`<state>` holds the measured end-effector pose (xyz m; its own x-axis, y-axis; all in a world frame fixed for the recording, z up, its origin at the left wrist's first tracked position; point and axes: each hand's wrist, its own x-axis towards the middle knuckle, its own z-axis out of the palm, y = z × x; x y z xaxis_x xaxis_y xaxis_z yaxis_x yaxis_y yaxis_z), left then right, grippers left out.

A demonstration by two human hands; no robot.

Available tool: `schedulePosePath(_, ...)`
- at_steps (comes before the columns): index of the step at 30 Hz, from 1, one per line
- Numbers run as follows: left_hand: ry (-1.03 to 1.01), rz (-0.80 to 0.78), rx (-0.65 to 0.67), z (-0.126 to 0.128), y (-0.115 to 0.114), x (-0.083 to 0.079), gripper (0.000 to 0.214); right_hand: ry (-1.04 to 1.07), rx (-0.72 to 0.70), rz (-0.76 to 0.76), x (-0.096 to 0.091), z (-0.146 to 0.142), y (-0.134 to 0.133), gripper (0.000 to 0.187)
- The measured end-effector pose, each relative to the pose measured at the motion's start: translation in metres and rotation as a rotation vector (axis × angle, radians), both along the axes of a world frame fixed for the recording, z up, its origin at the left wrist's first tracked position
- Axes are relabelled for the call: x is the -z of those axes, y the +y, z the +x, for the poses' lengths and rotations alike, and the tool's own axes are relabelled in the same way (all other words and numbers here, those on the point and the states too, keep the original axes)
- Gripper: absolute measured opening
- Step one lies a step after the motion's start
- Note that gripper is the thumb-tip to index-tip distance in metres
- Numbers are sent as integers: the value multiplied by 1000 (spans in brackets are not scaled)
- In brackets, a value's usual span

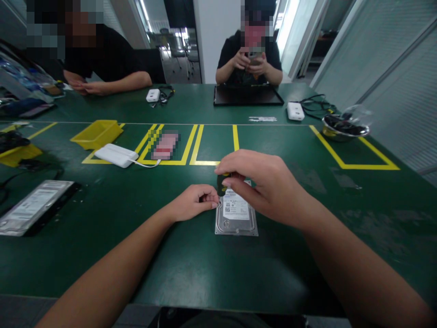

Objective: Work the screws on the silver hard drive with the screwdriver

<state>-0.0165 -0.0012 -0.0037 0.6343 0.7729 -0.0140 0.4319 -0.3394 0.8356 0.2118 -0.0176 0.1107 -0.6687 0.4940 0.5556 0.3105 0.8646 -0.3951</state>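
A hard drive (238, 224) with a white label lies flat on the green table in front of me. My right hand (262, 187) is closed round the dark handle of a screwdriver (223, 184) with yellow marks, held upright over the drive's left edge. The screwdriver's tip is hard to make out. At that same edge, just below the handle, my left hand (194, 201) has its fingers curled and pinched against the side of the drive.
Another hard drive (36, 205) lies at the left. Beyond are a yellow bin (97, 134), a white power bank (116, 155) cabled to a blurred phone (165, 146), and a metal bowl (345, 130) of dark items. Two people sit across the table, a black tray (247, 95) before one.
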Motion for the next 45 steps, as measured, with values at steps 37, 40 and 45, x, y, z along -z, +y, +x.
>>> schedulePosePath(37, -25, 80, -1, 0, -3, -1, 9, 4, -18, -17, -1, 1, 1, 12)
schedulePosePath(40, -23, 61, -5, 1, -3, -1, 8, -1, -32, 0, -1, 2, 2, 19)
schedulePosePath(45, -23, 26, -5, 0, -3, 1, 10, -10, -67, -50, -3, 4, 1, 21)
